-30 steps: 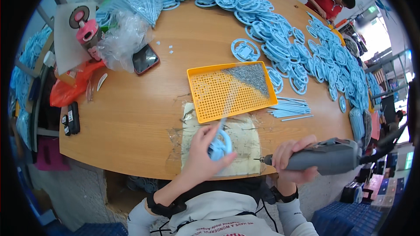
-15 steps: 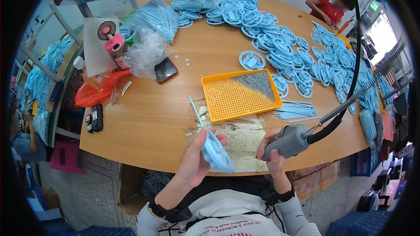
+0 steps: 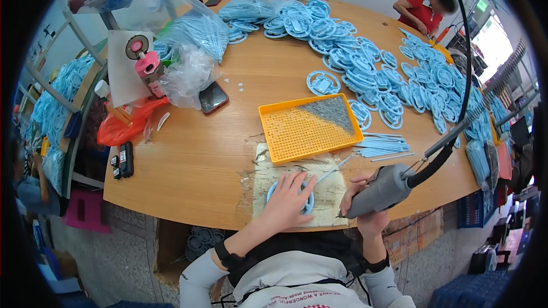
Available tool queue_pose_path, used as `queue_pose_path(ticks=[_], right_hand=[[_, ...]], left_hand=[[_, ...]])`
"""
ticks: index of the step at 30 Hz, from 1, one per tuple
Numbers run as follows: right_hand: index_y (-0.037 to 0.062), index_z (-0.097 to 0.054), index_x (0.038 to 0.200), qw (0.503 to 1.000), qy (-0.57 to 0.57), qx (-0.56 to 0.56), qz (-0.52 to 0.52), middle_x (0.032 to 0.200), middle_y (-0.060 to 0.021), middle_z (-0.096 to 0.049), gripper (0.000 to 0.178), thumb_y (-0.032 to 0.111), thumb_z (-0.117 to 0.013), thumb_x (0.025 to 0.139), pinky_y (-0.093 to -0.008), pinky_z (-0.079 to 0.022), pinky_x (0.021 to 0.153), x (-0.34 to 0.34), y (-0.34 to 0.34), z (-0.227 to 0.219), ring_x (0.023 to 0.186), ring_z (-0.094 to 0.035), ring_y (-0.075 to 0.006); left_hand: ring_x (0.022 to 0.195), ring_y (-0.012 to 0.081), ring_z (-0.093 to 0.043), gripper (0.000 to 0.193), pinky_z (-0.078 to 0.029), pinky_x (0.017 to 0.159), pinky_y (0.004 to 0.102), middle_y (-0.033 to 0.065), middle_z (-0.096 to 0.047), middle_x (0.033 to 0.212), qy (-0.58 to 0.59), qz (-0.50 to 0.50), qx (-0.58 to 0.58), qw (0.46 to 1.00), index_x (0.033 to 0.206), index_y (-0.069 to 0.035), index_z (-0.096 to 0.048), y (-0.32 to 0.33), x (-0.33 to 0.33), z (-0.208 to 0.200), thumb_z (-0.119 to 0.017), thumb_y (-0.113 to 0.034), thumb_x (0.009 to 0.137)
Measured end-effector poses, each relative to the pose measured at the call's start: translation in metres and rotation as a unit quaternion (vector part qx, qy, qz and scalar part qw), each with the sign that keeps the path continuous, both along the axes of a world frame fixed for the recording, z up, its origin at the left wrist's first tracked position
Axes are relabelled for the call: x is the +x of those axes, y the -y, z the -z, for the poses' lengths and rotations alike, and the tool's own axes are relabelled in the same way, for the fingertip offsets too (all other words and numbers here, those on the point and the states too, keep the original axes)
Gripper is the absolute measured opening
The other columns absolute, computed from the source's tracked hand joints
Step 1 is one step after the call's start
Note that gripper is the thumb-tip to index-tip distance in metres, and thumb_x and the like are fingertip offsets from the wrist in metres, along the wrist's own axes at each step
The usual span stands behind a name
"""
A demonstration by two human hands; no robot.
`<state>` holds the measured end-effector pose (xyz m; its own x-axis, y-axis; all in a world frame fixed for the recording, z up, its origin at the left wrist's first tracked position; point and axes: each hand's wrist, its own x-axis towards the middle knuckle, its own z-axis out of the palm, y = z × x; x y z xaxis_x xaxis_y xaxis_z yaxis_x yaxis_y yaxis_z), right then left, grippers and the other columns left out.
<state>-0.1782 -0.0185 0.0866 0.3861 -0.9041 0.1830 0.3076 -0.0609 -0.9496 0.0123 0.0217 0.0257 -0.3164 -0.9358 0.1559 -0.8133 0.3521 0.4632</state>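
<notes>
My left hand [image 3: 285, 201] is over a light-blue oval plastic frame [image 3: 310, 204], fingers spread across it, holding it against the worn pale mat [image 3: 329, 194] at the table's near edge. The palm hides most of the frame. A thin light-blue stick [image 3: 337, 167] slants up and right from it. To the right, my right hand [image 3: 372, 223] is wrapped round a grey electric screwdriver [image 3: 383, 189], whose tip points left toward the frame, apart from it. Just beyond the mat lies a yellow perforated tray [image 3: 285, 131] with small grey metal pieces heaped in its far right corner.
Light-blue sticks [image 3: 381, 145] lie right of the tray. Many blue frames [image 3: 365, 71] are piled beyond. A black cable [image 3: 465, 80] and spring hang at the right. A phone [image 3: 213, 98], pink bottle [image 3: 149, 67] and plastic bags stand left. Two people sit across the table.
My left hand has lowered the blue frame from mid-air onto the mat and turned palm down over it; the stick now points right. The screwdriver has shifted slightly right.
</notes>
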Motion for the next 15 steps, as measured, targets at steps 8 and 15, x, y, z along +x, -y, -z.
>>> queue_pose_path(ticks=[8, 15], right_hand=[[-0.0087, -0.046, 0.108, 0.999, 0.031, -0.012, -0.017, 0.053, -0.0091, -0.051, 0.100, 0.085, -0.034, 0.073, -0.0263, -0.039, 0.041, 0.015, 0.002, -0.002, 0.042, -0.047, -0.0155], [-0.0117, -0.049, 0.100, 0.996, 0.069, 0.030, -0.048, 0.050, -0.0117, -0.051, 0.100, 0.083, -0.031, 0.074, -0.0263, -0.039, 0.039, 0.052, -0.007, 0.003, 0.039, -0.046, -0.0171]], left_hand=[[0.132, 0.0400, -0.030, 0.090, -0.025, 0.106, 0.0558, 0.0172, -0.034, 0.143, -0.119, 0.005, 0.008, 0.993, 0.140, -0.013, -0.040, -0.027, 0.035, 0.008, -0.080, -0.039, 0.064], [0.131, 0.0404, -0.032, 0.085, -0.026, 0.104, 0.0580, 0.0164, -0.036, 0.142, -0.103, -0.029, -0.041, 0.993, 0.139, -0.018, -0.043, -0.029, 0.024, 0.018, -0.080, -0.036, 0.064]])
